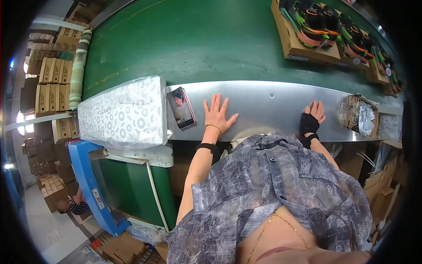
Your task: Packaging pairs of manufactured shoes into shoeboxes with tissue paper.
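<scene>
My left hand (pixel 217 115) lies flat, fingers spread, on the grey metal ledge (pixel 272 110) in front of the green conveyor belt (pixel 198 44). It holds nothing. A smartphone (pixel 181 108) with a lit screen lies just to its left on the ledge. My right hand (pixel 312 119), in a black fingerless glove, rests on the same ledge further right, fingers loosely apart and holding nothing. Open cardboard boxes with colourful shoes (pixel 307 31) sit on the belt at the far right, out of reach of both hands.
A wrapped white stack of patterned paper (pixel 125 112) sits left of the phone. A small box of crumpled paper (pixel 358 115) stands right of my right hand. Stacked cardboard boxes (pixel 50 83) fill the left side. A blue frame (pixel 90 185) and another person (pixel 77 204) are lower left.
</scene>
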`<state>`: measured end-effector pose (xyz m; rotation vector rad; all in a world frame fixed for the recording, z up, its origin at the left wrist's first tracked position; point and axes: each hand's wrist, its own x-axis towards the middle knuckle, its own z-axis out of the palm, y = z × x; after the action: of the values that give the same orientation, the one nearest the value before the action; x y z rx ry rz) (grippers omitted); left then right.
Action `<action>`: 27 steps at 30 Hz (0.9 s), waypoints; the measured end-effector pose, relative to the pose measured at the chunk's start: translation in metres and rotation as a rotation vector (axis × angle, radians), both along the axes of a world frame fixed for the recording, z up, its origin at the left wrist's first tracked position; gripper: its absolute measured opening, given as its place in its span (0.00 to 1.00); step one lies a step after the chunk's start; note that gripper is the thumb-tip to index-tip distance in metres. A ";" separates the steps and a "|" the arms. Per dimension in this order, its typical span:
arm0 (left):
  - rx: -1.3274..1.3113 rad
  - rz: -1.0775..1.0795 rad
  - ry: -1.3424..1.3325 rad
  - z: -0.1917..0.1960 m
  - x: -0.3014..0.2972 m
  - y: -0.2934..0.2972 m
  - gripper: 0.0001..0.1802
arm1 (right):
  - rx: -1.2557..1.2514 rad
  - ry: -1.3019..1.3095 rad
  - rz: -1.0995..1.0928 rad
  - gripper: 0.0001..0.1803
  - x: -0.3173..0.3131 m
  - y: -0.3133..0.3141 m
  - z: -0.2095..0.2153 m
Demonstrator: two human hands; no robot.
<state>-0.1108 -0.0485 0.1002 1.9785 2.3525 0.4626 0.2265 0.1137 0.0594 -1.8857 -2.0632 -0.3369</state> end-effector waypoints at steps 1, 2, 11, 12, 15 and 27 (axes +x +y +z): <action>0.000 -0.001 0.001 0.000 0.000 0.000 0.36 | 0.009 0.000 0.001 0.22 0.000 0.000 0.000; -0.002 0.000 0.001 0.000 0.000 0.000 0.36 | 0.019 -0.001 0.003 0.22 0.000 0.000 0.000; -0.002 0.008 -0.002 -0.001 0.000 0.000 0.36 | 0.027 0.008 0.020 0.21 -0.002 0.000 0.003; -0.004 0.008 -0.003 -0.001 0.000 0.000 0.36 | 0.027 0.008 0.020 0.21 -0.002 0.000 0.003; -0.004 0.008 -0.006 0.000 0.000 0.000 0.36 | 0.038 0.010 0.021 0.21 -0.001 0.000 0.002; 0.004 0.005 -0.002 -0.001 0.000 0.001 0.36 | 0.024 0.002 0.009 0.21 -0.002 0.000 0.002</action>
<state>-0.1112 -0.0479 0.0996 1.9735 2.3578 0.4687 0.2246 0.1140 0.0617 -1.8617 -2.0562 -0.3557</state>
